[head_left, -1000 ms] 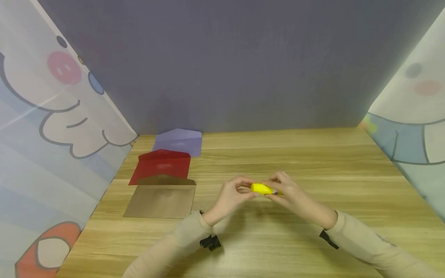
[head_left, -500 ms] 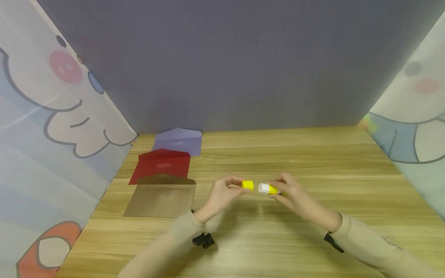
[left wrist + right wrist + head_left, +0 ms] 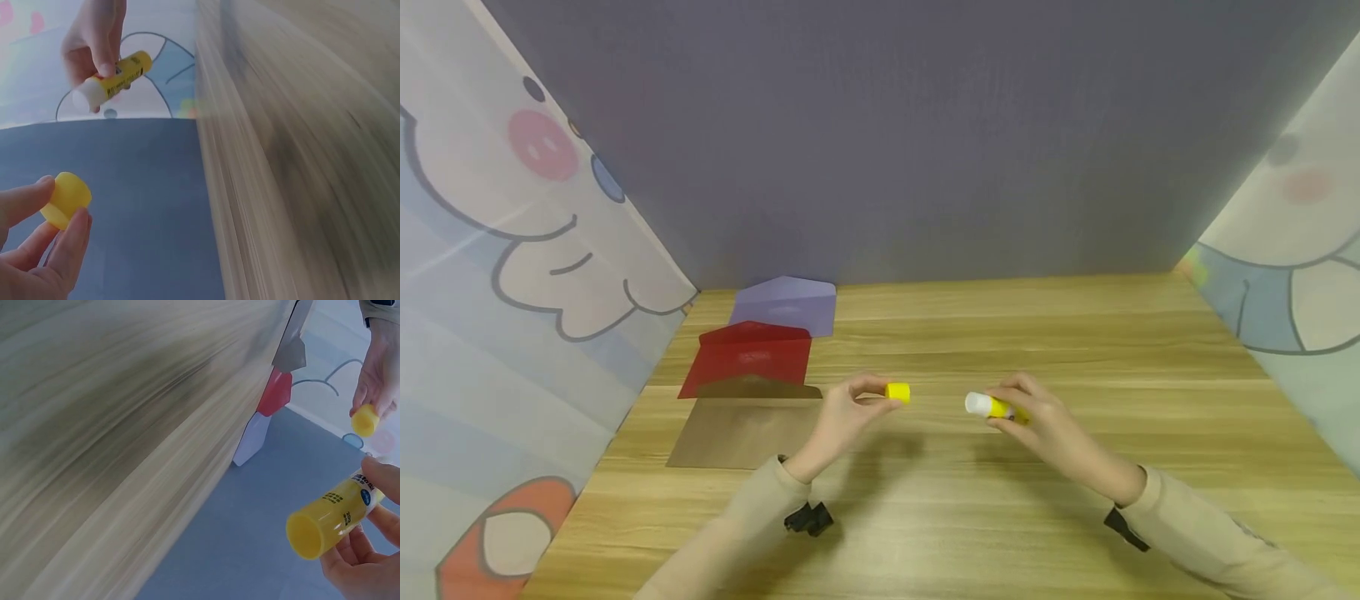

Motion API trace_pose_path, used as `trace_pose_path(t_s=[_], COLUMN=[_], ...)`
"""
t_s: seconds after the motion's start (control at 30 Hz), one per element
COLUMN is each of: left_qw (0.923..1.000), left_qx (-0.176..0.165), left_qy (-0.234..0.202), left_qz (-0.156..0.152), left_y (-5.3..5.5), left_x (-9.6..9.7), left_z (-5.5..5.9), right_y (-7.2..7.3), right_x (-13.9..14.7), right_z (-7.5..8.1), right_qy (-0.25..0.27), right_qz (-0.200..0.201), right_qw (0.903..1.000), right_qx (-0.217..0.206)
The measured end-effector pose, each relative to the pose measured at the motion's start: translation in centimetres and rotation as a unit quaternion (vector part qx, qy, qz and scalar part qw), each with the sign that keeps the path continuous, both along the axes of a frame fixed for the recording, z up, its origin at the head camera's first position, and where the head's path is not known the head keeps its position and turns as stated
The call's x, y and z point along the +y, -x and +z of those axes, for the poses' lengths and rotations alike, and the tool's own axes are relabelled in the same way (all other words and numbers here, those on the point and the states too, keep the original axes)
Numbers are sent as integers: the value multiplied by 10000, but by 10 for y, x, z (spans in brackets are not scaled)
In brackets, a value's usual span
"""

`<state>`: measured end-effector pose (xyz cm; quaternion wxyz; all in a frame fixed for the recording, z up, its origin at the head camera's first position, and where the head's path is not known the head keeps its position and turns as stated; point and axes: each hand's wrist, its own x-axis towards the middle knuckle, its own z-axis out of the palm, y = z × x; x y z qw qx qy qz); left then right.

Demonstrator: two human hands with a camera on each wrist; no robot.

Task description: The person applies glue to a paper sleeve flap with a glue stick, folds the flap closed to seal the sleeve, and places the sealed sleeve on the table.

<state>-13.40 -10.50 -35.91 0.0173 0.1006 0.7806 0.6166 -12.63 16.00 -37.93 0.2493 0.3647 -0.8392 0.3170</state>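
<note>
My left hand (image 3: 844, 417) pinches a yellow cap (image 3: 898, 392) between thumb and fingertips, held over the table. In the left wrist view the cap (image 3: 67, 199) is off on its own, gripped at its sides. A glue stick (image 3: 992, 407) with a yellow printed barrel and a white end is held by my right hand (image 3: 1048, 429), its white end pointing toward the cap. The right wrist view shows the yellow base of the glue stick (image 3: 334, 515) facing the camera, thumb and fingers around the barrel. A gap separates cap and stick.
On the left of the wooden table (image 3: 1000, 533) lie three envelopes with flaps up: purple (image 3: 793, 312), red (image 3: 756, 360) and brown (image 3: 745, 433). A grey wall (image 3: 925, 150) borders the back, and cartoon-printed panels (image 3: 565, 250) stand on either side.
The yellow cap has come off the glue stick, exposing its white end. My left hand has moved left with the cap, while my right hand has shifted slightly right with the stick.
</note>
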Motion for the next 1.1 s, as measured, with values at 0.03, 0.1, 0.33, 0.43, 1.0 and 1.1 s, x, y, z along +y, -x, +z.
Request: trace_pose_path(t_s=[0.03, 0.1, 0.33, 0.43, 1.0, 1.1], left_qw=[10000, 9993, 9904, 9820, 8927, 8821], left_qx=[68, 325, 1126, 1520, 2796, 2931], left_qy=[41, 156, 770, 1101, 3532, 3682], left_qz=[46, 103, 240, 224, -72, -194], left_y=[-1, -3, 6, 8, 12, 14], left_x=[-1, -3, -19, -27, -51, -51], left_z=[3, 7, -7, -11, -26, -33], right_y=[0, -1, -3, -3, 0, 0], right_x=[1, 2, 7, 9, 12, 13], right_z=[0, 0, 0, 0, -2, -2], right_qy=[45, 121, 218, 196, 415, 459], right_qz=[-21, -63, -376, -482, -546, -559], right_qw=[10000, 9997, 9974, 9968, 9956, 9950], right_qx=[-56, -178, -579, -609, -646, -686])
